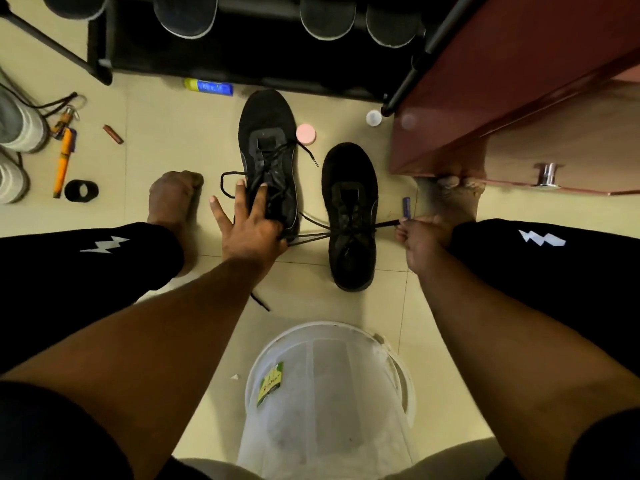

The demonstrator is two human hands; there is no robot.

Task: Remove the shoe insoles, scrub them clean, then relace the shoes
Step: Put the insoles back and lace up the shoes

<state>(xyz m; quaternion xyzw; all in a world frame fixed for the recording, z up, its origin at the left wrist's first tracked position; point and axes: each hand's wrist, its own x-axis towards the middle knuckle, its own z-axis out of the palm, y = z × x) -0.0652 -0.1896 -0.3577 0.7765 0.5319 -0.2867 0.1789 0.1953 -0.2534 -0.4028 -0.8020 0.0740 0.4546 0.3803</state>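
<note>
The right hand [419, 239] pinches a black lace [384, 225] end just right of the right sneaker [349, 216]. The left hand [247, 223] grips the other lace run left of that sneaker, fingers splayed. The white bucket's [325, 393] label is unreadable.

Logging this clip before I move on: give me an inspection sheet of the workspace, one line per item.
Surface: tiled floor, pale.
Job's things: two black shoes; left shoe farther, right shoe nearer; its lace stretched between both hands.
Clutter: pink lid, white cap, orange pen, black ring, white bucket.
Grippers: left hand fingers spread on left shoe, thumb side on the lace; right hand pinches lace end.
Cables: nothing seen.
Surroundings: shoe rack, red cabinet.
</note>
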